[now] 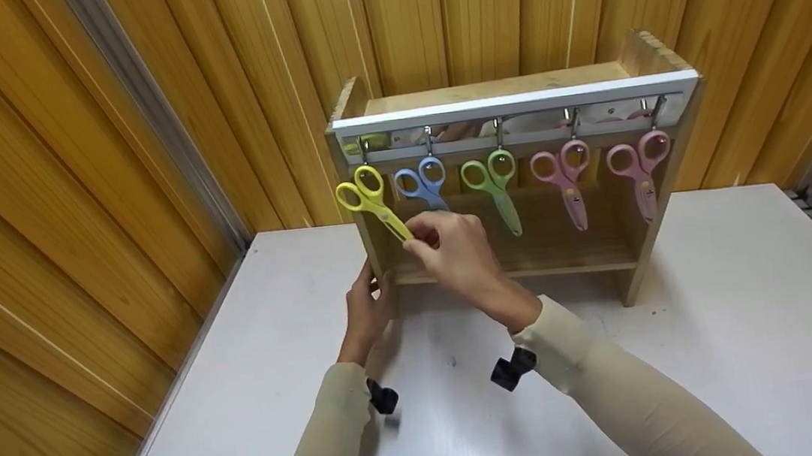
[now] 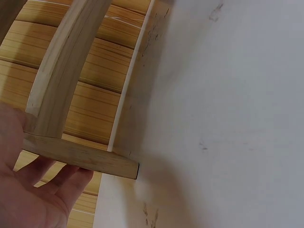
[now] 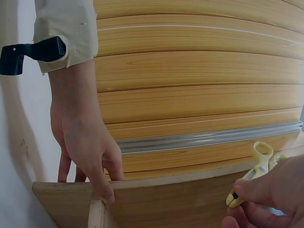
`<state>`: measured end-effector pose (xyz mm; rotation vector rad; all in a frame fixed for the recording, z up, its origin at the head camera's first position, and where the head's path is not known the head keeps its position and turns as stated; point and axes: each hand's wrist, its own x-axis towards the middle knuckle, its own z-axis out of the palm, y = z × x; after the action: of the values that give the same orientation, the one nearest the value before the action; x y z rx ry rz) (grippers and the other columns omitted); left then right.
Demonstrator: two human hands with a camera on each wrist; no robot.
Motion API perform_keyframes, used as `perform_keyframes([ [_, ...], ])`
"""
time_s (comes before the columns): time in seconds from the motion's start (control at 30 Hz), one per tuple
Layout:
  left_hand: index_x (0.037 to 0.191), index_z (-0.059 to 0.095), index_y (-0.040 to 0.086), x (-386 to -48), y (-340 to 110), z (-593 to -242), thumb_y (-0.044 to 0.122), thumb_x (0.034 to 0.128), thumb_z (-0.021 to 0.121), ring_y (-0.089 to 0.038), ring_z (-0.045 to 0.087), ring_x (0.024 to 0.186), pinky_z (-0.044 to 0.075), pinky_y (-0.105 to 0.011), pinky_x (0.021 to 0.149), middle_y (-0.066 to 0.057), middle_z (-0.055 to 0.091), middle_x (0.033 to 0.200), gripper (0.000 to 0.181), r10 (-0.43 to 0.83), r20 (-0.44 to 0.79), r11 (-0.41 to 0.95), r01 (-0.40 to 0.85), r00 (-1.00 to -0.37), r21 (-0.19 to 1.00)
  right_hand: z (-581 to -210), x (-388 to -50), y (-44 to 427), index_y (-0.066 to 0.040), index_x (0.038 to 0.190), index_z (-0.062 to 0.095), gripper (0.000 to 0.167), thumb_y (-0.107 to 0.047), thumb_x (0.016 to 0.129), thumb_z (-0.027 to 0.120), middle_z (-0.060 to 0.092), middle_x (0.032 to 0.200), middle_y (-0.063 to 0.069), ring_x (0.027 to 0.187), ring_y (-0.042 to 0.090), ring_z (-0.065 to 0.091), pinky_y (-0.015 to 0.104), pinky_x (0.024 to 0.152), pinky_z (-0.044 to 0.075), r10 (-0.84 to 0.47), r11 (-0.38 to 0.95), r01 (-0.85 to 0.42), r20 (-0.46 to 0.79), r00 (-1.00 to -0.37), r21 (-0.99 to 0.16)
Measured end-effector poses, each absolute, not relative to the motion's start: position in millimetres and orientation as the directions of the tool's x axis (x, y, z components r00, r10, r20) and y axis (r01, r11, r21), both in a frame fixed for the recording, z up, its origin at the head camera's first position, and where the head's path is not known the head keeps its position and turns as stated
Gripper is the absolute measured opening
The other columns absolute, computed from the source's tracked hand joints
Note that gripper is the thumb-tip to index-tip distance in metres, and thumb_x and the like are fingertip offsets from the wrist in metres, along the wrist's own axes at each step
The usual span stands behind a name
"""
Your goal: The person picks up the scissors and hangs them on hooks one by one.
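Yellow scissors hang tilted at the leftmost hook of a wooden rack. My right hand pinches their blade end between thumb and fingers; the right wrist view shows the same pinch on the scissors. My left hand grips the lower left side panel of the rack, thumb on the near side and fingers round the far side in the left wrist view. Blue scissors, partly hidden behind my right hand, green scissors and two pink scissors hang from the other hooks.
The rack stands on a white table close to a wood-panelled wall. A metal strip carrying the hooks runs across its upper front. A lower wooden crossbar joins the side panels. Another panelled wall rises at the left.
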<state>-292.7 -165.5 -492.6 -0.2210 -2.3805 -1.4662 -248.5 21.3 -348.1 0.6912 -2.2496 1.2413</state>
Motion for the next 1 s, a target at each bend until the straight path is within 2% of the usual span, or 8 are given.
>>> perform_keyframes([
  [0.23,0.158,0.038,0.007,-294,-166,-493,0.012,0.108,0.052,-0.027,0.059,0.13,0.052,-0.043,0.105,-0.015,0.054,0.15,0.053,-0.042,0.357,0.453,0.301,-0.933,0.839,-351,-250,17,-0.004,0.096,0.079,0.009,-0.005,0.087,0.081,0.074,0.081,0.004,0.073,0.016,0.067,0.034,0.067,0.057,-0.186,0.462,-0.615,0.609,-0.771,-0.639],
  [0.4,0.158,0.039,0.009,-294,-166,-492,0.016,0.1084,0.053,-0.026,0.061,0.128,0.053,-0.041,0.103,-0.014,0.056,0.149,0.052,-0.048,0.346,0.463,0.286,-0.937,0.839,-354,-252,15,-0.004,0.096,0.079,0.009,-0.005,0.087,0.08,0.075,0.082,0.004,0.073,0.016,0.069,0.034,0.068,0.058,-0.165,0.455,-0.608,0.609,-0.776,-0.651],
  [0.57,0.157,0.041,0.008,-294,-164,-492,0.02,0.1087,0.054,-0.027,0.064,0.123,0.055,-0.042,0.1,-0.014,0.059,0.145,0.051,-0.057,0.36,0.471,0.293,-0.931,0.832,-359,-254,13,-0.004,0.095,0.079,0.008,-0.006,0.087,0.079,0.075,0.081,0.003,0.072,0.015,0.068,0.034,0.067,0.058,-0.152,0.453,-0.617,0.626,-0.765,-0.643],
  [0.8,0.158,0.04,0.007,-294,-164,-492,0.018,0.1084,0.054,-0.028,0.062,0.125,0.054,-0.043,0.102,-0.015,0.057,0.147,0.052,-0.063,0.36,0.462,0.293,-0.931,0.837,-367,-255,7,-0.004,0.096,0.078,0.008,-0.008,0.089,0.078,0.073,0.08,0.003,0.072,0.018,0.067,0.037,0.066,0.056,-0.129,0.484,-0.617,0.647,-0.752,-0.621],
  [1.0,0.158,0.039,0.006,-295,-164,-493,0.017,0.1086,0.053,-0.029,0.061,0.128,0.053,-0.046,0.103,-0.016,0.056,0.148,0.052,-0.058,0.369,0.445,0.307,-0.928,0.841,-372,-259,1,-0.003,0.098,0.078,0.009,-0.007,0.09,0.076,0.074,0.082,0.006,0.074,0.02,0.069,0.039,0.067,0.057,-0.107,0.49,-0.597,0.636,-0.765,-0.635],
])
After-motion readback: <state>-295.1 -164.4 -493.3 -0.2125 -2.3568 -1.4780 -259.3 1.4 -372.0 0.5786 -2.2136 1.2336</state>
